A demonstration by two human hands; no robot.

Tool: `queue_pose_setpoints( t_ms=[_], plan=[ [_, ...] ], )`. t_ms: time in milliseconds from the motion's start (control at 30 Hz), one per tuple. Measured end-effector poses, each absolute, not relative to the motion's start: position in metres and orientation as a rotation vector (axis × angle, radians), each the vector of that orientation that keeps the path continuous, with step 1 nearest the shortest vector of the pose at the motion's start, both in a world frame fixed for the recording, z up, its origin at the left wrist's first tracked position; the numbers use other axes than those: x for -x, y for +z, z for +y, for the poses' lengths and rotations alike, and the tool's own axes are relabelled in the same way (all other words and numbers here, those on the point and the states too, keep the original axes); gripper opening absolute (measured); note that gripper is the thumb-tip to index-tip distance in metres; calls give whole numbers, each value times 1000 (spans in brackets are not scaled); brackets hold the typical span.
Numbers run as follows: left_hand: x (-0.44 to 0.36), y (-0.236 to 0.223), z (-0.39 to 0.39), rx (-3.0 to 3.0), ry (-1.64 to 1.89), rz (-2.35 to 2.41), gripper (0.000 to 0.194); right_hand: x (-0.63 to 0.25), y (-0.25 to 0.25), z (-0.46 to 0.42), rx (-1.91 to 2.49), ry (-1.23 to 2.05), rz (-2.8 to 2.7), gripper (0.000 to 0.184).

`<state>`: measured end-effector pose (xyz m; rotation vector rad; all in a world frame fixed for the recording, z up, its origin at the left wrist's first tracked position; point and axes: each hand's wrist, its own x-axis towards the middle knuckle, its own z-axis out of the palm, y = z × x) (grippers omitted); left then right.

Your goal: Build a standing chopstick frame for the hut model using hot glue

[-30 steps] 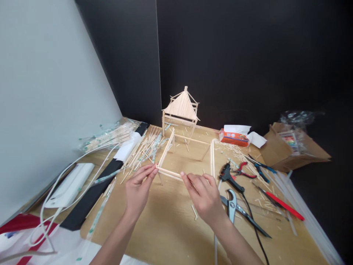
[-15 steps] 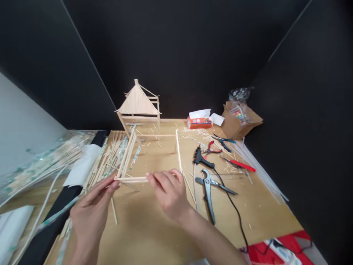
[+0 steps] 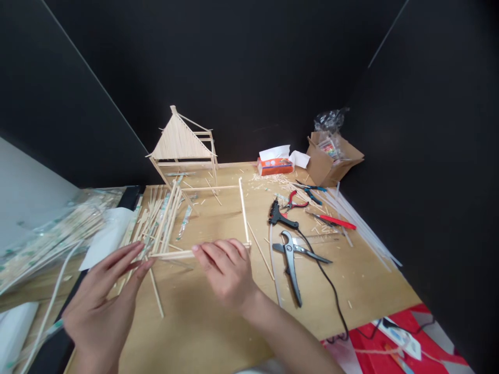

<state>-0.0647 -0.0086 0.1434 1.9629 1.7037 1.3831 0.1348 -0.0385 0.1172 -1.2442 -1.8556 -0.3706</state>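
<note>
From my head camera I look down on the wooden board (image 3: 351,283), with my right hand (image 3: 226,272) on the near rail of a square frame of wooden sticks (image 3: 202,218). That frame lies flat on the board, and my right fingers are pressed together along the top of its doubled rail; my thumb is hidden, so I cannot tell whether I am pinching it. My left hand (image 3: 101,306) is spread wide, fingers apart, just beside the rail's left end and close to a heap of loose sticks (image 3: 156,228). Beyond the frame stands a stick hut model (image 3: 181,143) with a steep thatched gable. At the back, a cardboard box (image 3: 322,165) sits open with colourful packets (image 3: 328,149) inside and a clear plastic bag (image 3: 330,120) bunched at its top. Beside it, an orange tissue box (image 3: 275,167) has white tissues (image 3: 275,152) poking out. On my left, a clear plastic bag of sticks (image 3: 50,241) lies at the board's edge. To the right of the frame lie a hot glue gun (image 3: 277,215), red-handled pliers (image 3: 294,202), and heavy steel shears (image 3: 289,257).
</note>
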Motion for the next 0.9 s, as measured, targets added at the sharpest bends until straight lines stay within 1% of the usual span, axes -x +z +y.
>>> queue_pose_setpoints(
  t_ms=[67,133,167,267,333,433,667,733,800,900],
  plan=[
    [68,148,-2,-2374,1345,1537,38,-137,118,-38,1232,-378,-1880,27],
    [68,154,8,-2712,1172,1272,42,-140,118,-37,1213,-385,-1920,27],
    [67,157,13,-2818,1059,1151,40,-141,118,-37,1202,-387,-1937,28],
    [61,166,25,-2958,851,944,31,-144,118,-37,1206,-402,-1972,30],
    [58,168,29,-2966,787,852,29,-145,116,-37,1244,-417,-1993,32],
    [57,168,32,-2943,745,809,31,-147,114,-38,1265,-436,-2030,33],
    [53,173,31,-2955,796,811,30,-147,121,-40,1210,-471,-1965,29],
    [61,177,19,-3002,766,823,34,-147,127,-45,1212,-497,-1948,28],
    [78,177,0,-3032,688,874,43,-148,131,-54,1202,-503,-1968,28],
    [104,156,-29,-2939,584,976,53,-150,129,-77,1157,-413,-2124,33]
  ],
)
